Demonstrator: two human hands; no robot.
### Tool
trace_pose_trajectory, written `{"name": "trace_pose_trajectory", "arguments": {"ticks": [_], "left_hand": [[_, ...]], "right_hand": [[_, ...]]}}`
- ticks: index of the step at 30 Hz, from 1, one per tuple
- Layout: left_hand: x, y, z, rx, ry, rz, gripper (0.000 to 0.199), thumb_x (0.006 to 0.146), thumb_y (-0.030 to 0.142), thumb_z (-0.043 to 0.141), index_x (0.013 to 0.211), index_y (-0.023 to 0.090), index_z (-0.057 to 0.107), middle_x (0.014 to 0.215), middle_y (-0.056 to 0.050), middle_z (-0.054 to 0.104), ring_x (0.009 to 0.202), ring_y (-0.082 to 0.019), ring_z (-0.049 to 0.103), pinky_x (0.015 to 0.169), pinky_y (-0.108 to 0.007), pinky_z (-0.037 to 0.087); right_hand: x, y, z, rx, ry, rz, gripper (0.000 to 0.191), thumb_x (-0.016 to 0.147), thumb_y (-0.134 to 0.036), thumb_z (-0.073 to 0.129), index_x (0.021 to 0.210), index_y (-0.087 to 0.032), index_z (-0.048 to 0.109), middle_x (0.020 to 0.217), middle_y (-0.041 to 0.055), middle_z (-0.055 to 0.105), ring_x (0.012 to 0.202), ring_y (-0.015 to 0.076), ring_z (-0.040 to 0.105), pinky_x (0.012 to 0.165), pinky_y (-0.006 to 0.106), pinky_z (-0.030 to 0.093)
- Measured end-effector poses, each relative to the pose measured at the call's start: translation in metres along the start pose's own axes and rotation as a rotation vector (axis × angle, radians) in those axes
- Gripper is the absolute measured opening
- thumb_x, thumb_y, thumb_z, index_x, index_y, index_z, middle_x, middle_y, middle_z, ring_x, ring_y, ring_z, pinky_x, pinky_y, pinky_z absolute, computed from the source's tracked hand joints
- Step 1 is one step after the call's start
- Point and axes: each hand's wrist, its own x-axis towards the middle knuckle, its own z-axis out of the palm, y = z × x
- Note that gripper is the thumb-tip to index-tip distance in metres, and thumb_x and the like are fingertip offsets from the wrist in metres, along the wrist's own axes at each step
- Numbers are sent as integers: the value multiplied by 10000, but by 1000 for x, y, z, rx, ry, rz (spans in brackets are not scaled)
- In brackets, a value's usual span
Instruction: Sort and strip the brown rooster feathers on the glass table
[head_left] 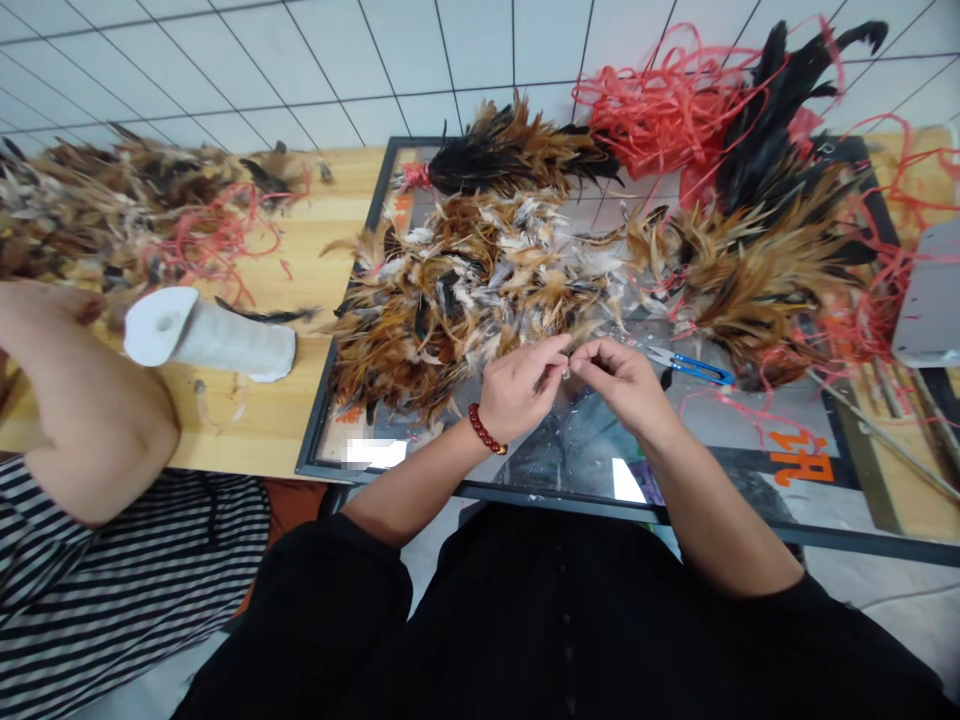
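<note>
My left hand, with a dark red bead bracelet at its wrist, has its thumb and fingers pinched together. My right hand is pinched too, its fingertips meeting those of my left. A tiny pale bit shows between them, too small to name. Just beyond my hands spreads a heap of loose brown and white feathers. Blue-handled thread snips lie beside my right hand with their blades toward it. To the right rests a large bunch of brown and black feathers.
Tangled red plastic ribbon sits at the back by the tiled wall, next to a tied feather bundle. The work surface is a dark-framed glass panel. At left are a white roll, more feathers and another person's arm.
</note>
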Motion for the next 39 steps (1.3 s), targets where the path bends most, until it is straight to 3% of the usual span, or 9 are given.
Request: {"name": "trace_pose_trajectory", "arguments": {"ticks": [5, 8, 13, 19, 22, 30, 32, 35, 39], "left_hand": [[1, 0, 0, 0, 28, 22, 423, 904, 115, 592, 1313, 222, 570, 901, 11, 787, 818, -111, 747, 812, -238, 595], [1, 0, 0, 11, 29, 12, 406, 911, 124, 592, 1302, 228, 573, 920, 8, 789, 833, -116, 749, 822, -248, 595], [2, 1, -3, -56, 21, -36, 392, 897, 132, 640, 1276, 222, 600, 897, 15, 791, 817, -117, 740, 825, -249, 579], [6, -4, -9, -33, -214, -295, 160, 911, 170, 609, 1032, 196, 710, 806, -12, 725, 760, -145, 682, 729, -271, 522], [8, -4, -11, -22, -298, -284, 194, 965, 211, 518, 909, 188, 703, 863, -45, 674, 800, -158, 645, 740, -286, 500], [12, 4, -12, -346, -258, -197, 170, 938, 265, 542, 829, 166, 628, 1064, -131, 653, 1014, -198, 631, 885, -349, 510], [13, 3, -10, -538, -293, -349, 189, 919, 299, 572, 796, 164, 622, 1030, -121, 687, 855, -159, 644, 777, -314, 521], [16, 1, -8, -896, -318, -800, 225, 875, 367, 619, 794, 157, 617, 908, -81, 718, 541, -70, 530, 491, -223, 396], [24, -3, -12, -1223, -291, -1178, 255, 707, 334, 750, 725, 145, 581, 859, -68, 736, 457, -45, 493, 386, -182, 238]], "right_hand": [[-1, -1, -1, 28, 111, -23, 171, 848, -382, 682, 869, -216, 649, 721, -27, 584, 637, 123, 514, 622, 271, 422], [-1, -4, 0, -41, 67, -91, 192, 861, -399, 689, 950, -229, 694, 831, 7, 651, 736, 155, 570, 699, 307, 457], [1, 0, -2, -152, 122, -240, 159, 866, -337, 689, 757, -224, 662, 789, 9, 632, 772, 167, 578, 761, 326, 444], [3, 8, -7, -259, 347, -230, 147, 878, -308, 619, 763, -217, 609, 743, -5, 563, 720, 156, 520, 688, 303, 399], [3, 4, -6, -344, 353, -251, 135, 865, -289, 603, 753, -213, 601, 742, 0, 569, 704, 155, 525, 670, 302, 400], [-1, 0, 1, -532, 187, -359, 104, 847, -196, 579, 751, -220, 613, 742, 17, 610, 693, 169, 558, 659, 309, 433], [-1, 1, 2, -551, 171, -383, 106, 843, -170, 574, 758, -220, 611, 754, 21, 620, 715, 174, 575, 675, 311, 444], [-2, 0, 2, -546, 189, -406, 118, 852, -155, 570, 760, -219, 609, 762, 24, 634, 731, 175, 594, 688, 310, 455], [-2, -1, 1, -557, 209, -426, 127, 870, -164, 563, 764, -222, 599, 778, 30, 647, 750, 183, 609, 705, 319, 468]]}}
